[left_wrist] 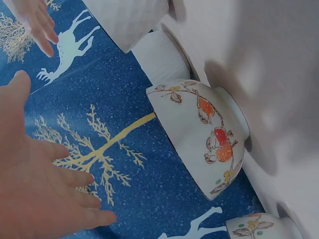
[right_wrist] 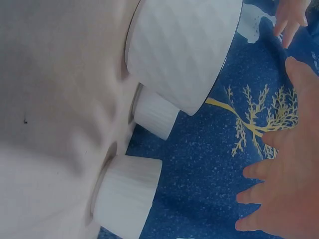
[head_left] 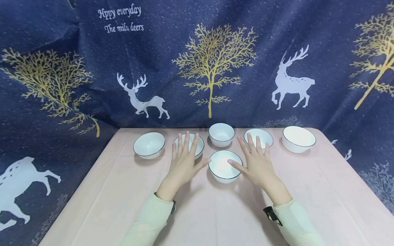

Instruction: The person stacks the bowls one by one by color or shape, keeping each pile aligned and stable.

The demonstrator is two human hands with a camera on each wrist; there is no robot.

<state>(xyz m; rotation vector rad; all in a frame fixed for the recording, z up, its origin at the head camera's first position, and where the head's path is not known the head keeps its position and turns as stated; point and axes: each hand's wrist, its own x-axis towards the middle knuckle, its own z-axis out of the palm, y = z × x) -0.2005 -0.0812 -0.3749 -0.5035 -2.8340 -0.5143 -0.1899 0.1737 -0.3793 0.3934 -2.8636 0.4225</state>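
Note:
My left hand [head_left: 182, 164] is spread with straight fingers, palm down, above the table. It overlaps a white bowl [head_left: 197, 145]; in the left wrist view orange and red fruits show on a patterned bowl [left_wrist: 199, 139] beside it. Spread the same way, my right hand [head_left: 258, 164] overlaps another white bowl [head_left: 267, 136] in the back row. Between the hands stands a dark-rimmed white bowl [head_left: 224, 167], with both thumbs near or over its rim. The right wrist view shows a bowl with a diamond-textured outside [right_wrist: 184, 50]. Neither hand holds anything.
Another white bowl [head_left: 221, 134] stands behind the middle one. Further bowls stand at the far left [head_left: 149, 145] and far right [head_left: 298, 138] of the row. All are upright on a pale pink tablecloth [head_left: 197, 218]. A dark blue curtain [head_left: 184, 95] with deer and trees hangs behind.

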